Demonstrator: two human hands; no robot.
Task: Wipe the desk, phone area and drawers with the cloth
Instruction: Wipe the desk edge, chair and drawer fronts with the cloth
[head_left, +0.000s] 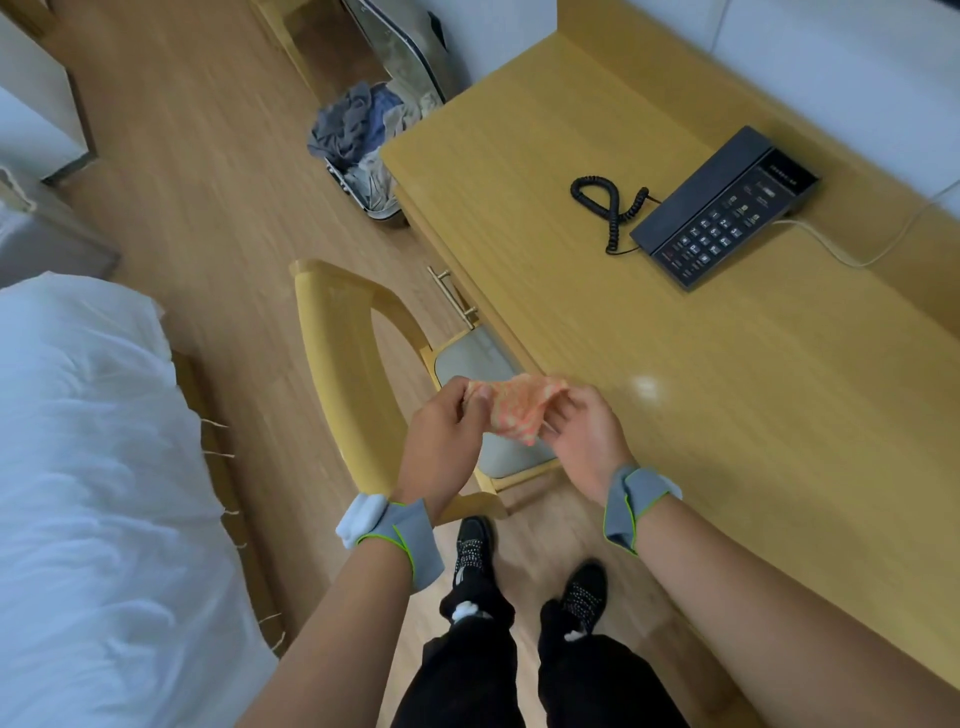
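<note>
An orange patterned cloth (515, 408) is bunched between my two hands, held in the air just off the desk's near edge. My left hand (445, 434) pinches its left end and my right hand (584, 434) grips its right end. The light wooden desk (701, 389) stretches to the right. A dark phone (727, 208) with a keypad lies on it at the far side, its coiled cord (608, 202) looped to its left. A drawer front with a metal handle (453, 296) shows under the desk's left edge.
A wooden chair (353, 364) with a grey seat is pushed in under the desk, right below my hands. A bed with white sheets (88, 467) fills the left. An open suitcase of clothes (358, 140) lies on the floor beyond the desk. A pale cable (852, 260) runs from the phone.
</note>
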